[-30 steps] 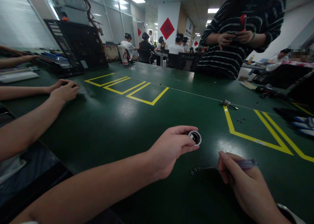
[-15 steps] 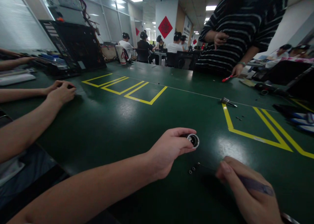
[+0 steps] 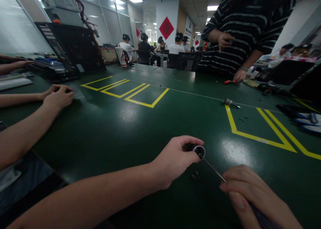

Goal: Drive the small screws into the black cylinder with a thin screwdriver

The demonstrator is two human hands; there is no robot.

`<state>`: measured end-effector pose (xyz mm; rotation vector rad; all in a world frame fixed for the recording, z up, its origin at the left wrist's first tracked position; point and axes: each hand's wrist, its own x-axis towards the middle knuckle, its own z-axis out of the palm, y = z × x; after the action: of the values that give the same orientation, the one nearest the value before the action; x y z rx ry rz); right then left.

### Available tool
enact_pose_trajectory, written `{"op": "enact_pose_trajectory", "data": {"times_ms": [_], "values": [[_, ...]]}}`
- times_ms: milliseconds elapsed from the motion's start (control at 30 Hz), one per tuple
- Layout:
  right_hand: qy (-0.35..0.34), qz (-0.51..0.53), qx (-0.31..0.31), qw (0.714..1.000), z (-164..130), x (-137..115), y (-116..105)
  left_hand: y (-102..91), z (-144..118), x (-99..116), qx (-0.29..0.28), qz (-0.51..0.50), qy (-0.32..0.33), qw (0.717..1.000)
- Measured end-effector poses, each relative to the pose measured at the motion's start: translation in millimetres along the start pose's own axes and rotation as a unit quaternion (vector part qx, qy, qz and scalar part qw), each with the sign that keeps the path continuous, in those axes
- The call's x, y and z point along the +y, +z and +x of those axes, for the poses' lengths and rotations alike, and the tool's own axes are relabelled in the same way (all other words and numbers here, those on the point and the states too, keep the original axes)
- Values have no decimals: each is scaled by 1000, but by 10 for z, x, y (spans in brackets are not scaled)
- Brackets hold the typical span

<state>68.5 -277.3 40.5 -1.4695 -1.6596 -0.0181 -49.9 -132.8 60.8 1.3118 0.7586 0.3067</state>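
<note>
I am holding a small black cylinder with a bright ring point(image 3: 199, 150) in my left hand point(image 3: 175, 160), thumb and fingers clenched round its body, its open end turned toward my right. It is sitting near the near edge of the worktop point(image 3: 120, 128), about midway along. My right hand point(image 3: 253, 197) is gripping a thin screwdriver point(image 3: 213, 167) by the handle, and I am pointing its fine metal shaft into the ring's mouth; the tip is touching or just inside it, I cannot tell which.

I am judging the cylinder as light, rigid and smooth, likely to roll or twist if I loosen my pinch, so gripping it round the sides, clear of the open end, is looking like the best hold. The shaft is seeming slender enough to flex or slip off.

Two tiny screws point(image 3: 194, 174) are lying just beside my left hand, between both hands, easy to scatter with a careless wrist.

Open green surface is stretching away toward the far edge, with yellow tape outlines point(image 3: 260, 140) off to the right. Another person's hands point(image 3: 59, 95) are resting near the left edge, well apart from mine.
</note>
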Motion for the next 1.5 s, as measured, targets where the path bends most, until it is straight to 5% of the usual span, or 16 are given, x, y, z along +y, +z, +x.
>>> {"op": "enact_pose_trajectory", "data": {"times_ms": [400,1100,1300,1500], "values": [[-114,-75,2,991,145,-39,-15,-4,36,-115,-33,64,87,994],[-156,-119,20,980,114,-63,28,2,36,-138,-23,86,123,988],[-99,-68,1,993,67,-59,48,17,49,-153,-26,95,99,990],[117,145,134,973,-3,36,51,-87,104,-192,-32,92,96,991]]}}
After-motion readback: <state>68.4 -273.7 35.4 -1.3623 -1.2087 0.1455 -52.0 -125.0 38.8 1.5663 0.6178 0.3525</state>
